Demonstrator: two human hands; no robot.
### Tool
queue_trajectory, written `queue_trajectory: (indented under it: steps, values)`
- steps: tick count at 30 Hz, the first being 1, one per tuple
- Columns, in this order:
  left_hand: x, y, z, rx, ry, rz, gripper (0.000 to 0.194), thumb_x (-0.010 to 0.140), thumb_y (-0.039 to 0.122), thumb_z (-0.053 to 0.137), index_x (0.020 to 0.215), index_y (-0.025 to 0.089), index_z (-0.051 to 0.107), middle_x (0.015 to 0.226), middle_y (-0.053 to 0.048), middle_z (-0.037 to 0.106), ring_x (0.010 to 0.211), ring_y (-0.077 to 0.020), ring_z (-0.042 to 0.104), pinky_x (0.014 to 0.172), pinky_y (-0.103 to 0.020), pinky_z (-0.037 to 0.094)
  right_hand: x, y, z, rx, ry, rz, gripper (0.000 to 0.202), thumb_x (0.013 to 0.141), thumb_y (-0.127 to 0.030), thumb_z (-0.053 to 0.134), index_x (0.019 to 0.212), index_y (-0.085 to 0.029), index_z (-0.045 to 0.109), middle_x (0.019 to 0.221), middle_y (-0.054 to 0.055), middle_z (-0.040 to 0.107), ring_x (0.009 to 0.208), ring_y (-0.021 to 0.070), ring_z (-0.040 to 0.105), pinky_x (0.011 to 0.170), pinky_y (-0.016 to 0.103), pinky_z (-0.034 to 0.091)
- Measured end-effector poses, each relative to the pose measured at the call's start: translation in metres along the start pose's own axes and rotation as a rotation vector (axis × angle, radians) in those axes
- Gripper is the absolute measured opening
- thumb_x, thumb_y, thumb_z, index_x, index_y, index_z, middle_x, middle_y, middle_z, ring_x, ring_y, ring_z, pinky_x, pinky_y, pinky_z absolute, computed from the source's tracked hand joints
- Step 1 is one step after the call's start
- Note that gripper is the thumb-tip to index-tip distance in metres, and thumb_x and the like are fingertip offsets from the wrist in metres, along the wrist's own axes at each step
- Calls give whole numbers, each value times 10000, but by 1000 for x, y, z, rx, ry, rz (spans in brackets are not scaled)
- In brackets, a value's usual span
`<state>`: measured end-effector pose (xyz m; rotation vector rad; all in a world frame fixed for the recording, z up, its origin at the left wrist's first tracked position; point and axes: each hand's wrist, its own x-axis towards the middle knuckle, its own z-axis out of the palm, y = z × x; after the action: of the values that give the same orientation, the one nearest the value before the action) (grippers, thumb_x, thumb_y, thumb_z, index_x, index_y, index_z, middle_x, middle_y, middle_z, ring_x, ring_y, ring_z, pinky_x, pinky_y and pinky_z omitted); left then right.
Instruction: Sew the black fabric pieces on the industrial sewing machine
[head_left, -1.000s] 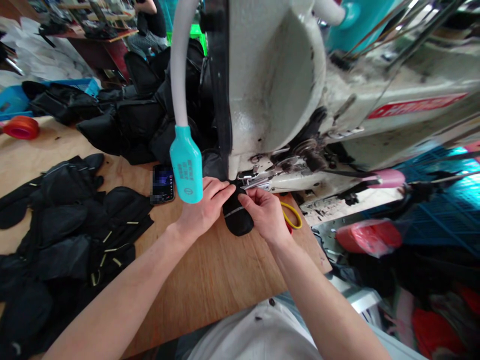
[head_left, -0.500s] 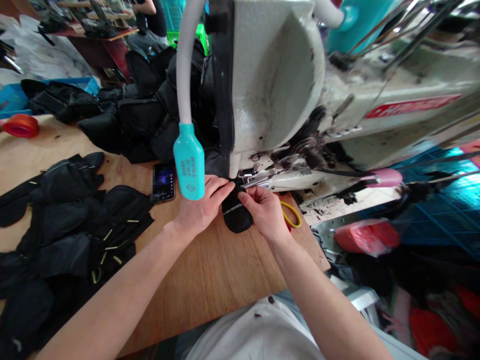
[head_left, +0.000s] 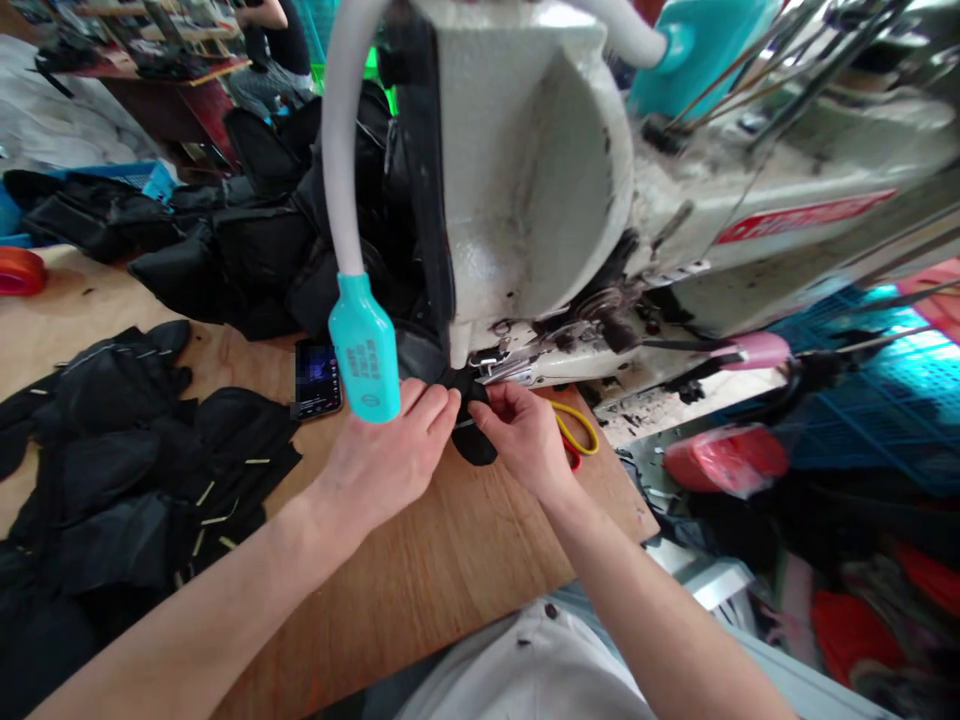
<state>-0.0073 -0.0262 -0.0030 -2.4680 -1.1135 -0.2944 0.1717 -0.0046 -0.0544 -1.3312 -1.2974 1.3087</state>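
Observation:
At the sewing machine (head_left: 525,160), a small black fabric piece (head_left: 475,446) with a rounded end and a thin pale line across it lies below the needle area. My right hand (head_left: 521,435) pinches its right edge between thumb and fingers, beside the metal parts at the presser foot. From the other side, my left hand (head_left: 397,445) has its bent fingers pressed together at the piece's left edge; the fingertips are partly hidden. Directly above that hand hangs a turquoise lamp head (head_left: 365,350) on a white flexible neck, overlapping its knuckles.
A phone (head_left: 318,380) lies left of my left hand. Black sewn pieces (head_left: 112,450) cover the table's left side, and more black pouches (head_left: 247,250) are heaped behind. Yellow-and-red-handled scissors (head_left: 577,432) rest right of my right hand. A person (head_left: 277,50) sits in the background.
The camera view has shifted slightly to the right. My left fingers are more bent, and the black piece has slid a little toward the needle, with more of it covered by my hands.

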Motion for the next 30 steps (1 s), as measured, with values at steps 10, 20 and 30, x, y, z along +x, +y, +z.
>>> queue_trajectory:
  steps: [10,20,30]
  values:
    - [40,69,-15,-67,-238,-499,260,836,60,549,1036,99,711,861,-100,638,786,-255,621,619,-364,495,-16,6,2,157,-42,-83,156,855,-334,661,813,-184,652,741,-8,623,695,143,525,652,258,427]
    - [59,70,-12,-281,-245,-769,240,923,111,471,968,140,705,937,-82,643,892,-233,649,674,-328,508,0,-5,-4,270,-66,9,214,693,-344,802,752,-187,670,754,21,708,690,176,609,677,280,485]
    - [30,84,5,-265,22,-805,310,911,193,551,1198,180,668,1077,-78,657,1028,-266,568,898,-443,450,2,6,-8,297,-140,4,340,692,-393,862,918,-190,709,843,27,730,763,169,650,713,259,522]
